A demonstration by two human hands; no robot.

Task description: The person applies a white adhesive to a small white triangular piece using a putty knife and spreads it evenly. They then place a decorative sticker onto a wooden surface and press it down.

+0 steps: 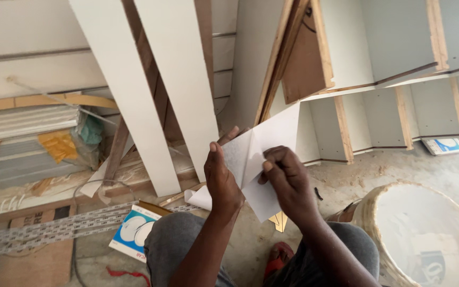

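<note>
Peeling step — left hand and right hand both pinched shut on white sheet, probably needing a steady pull to separate its 2 layers.

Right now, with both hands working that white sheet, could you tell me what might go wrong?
The left hand and right hand pinch the thin white sheet at a fold, so it might crease or tear. The white boards lean loosely close ahead and could slide if bumped. The round white tub beside the right knee might be knocked.
</note>
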